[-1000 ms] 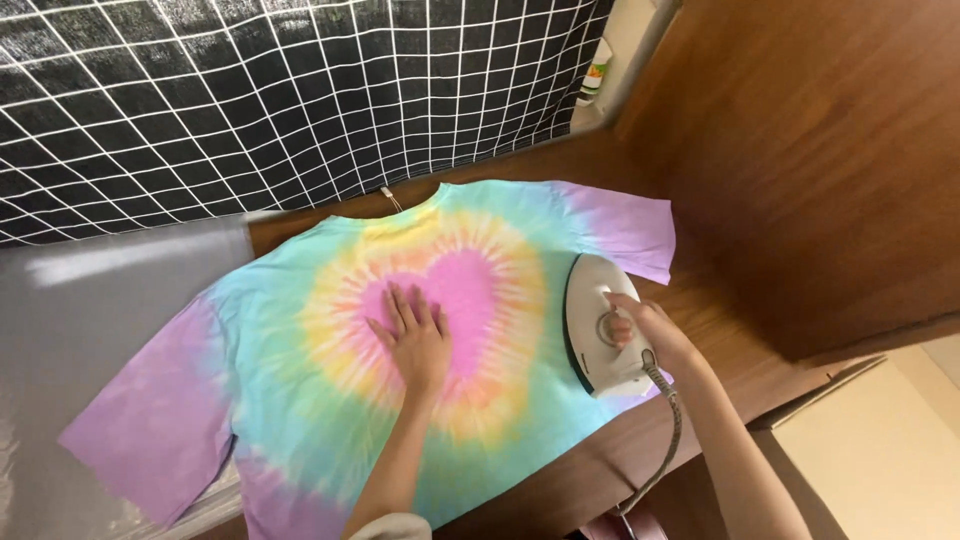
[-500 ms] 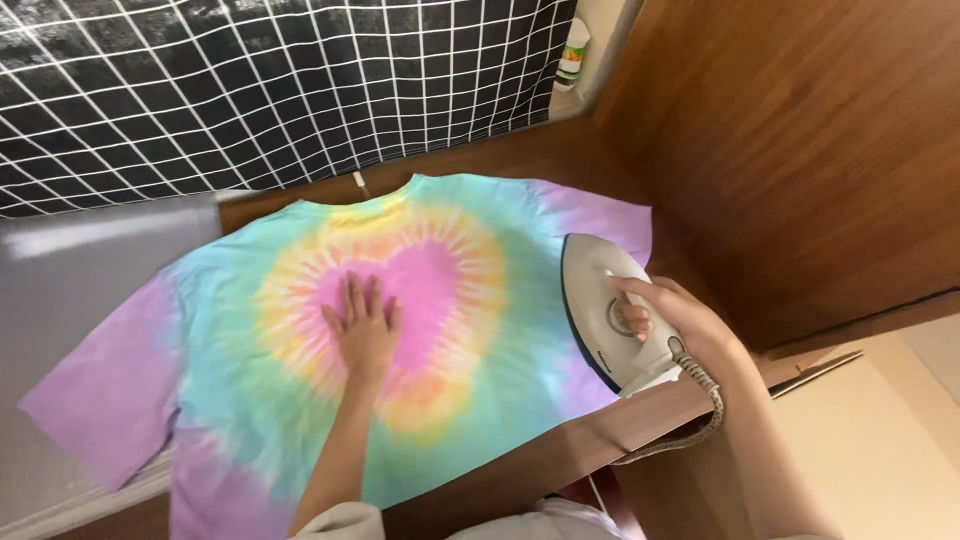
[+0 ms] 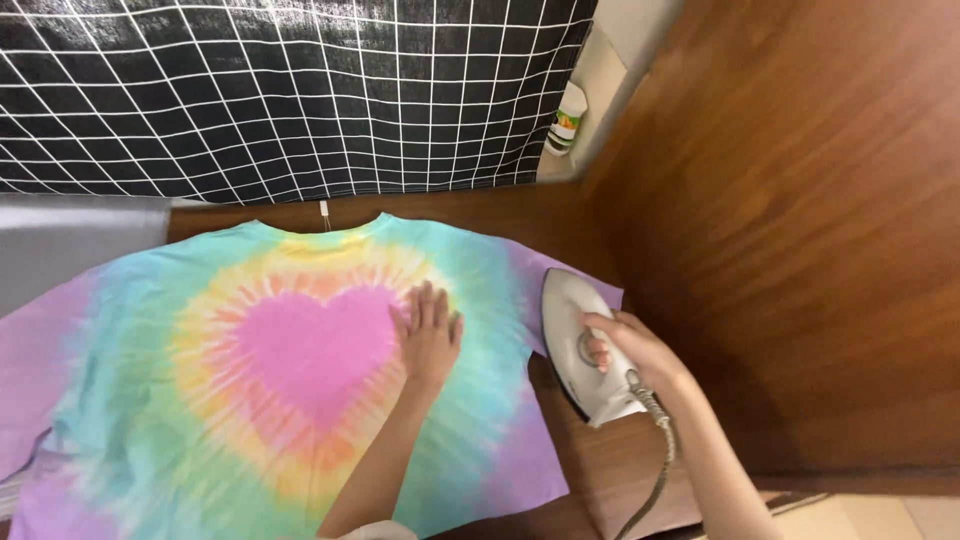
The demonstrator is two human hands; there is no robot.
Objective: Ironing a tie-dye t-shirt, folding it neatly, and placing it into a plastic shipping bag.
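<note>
Fingers of the left hand [image 3: 428, 340] lie flat, extended and close together, palm down on the tie-dye T-shirt [image 3: 260, 380]; nothing is gripped, the hand only presses the cloth. The fingertips point away from the person, and they rest at the right-hand edge of the pink heart [image 3: 315, 350] at the shirt's centre — the heart spreads away from the little-finger side, ringed by orange, yellow, green and blue bands.

Fingers of the right hand [image 3: 630, 350] are curled closed around the handle of a white clothes iron [image 3: 585, 345]. The iron's pointed nose lies beyond the fingertips, aimed away from the person, and its body sits at the shirt's lilac right sleeve [image 3: 575, 290], partly over the wooden tabletop [image 3: 610, 470]. A braided grey cord [image 3: 655, 470] leaves the iron's heel just behind the wrist and runs back along the forearm.

The shirt lies spread front-up between and beneath both hands, collar [image 3: 325, 222] away from the person. Beyond the collar hangs a black cloth with a white grid [image 3: 280, 90]; past the iron's nose, further off, a small white bottle [image 3: 567, 118] stands in a corner. A brown wooden panel [image 3: 800, 220] fills the space outward of the right hand. A grey surface [image 3: 70, 245] lies far out past the left sleeve.
</note>
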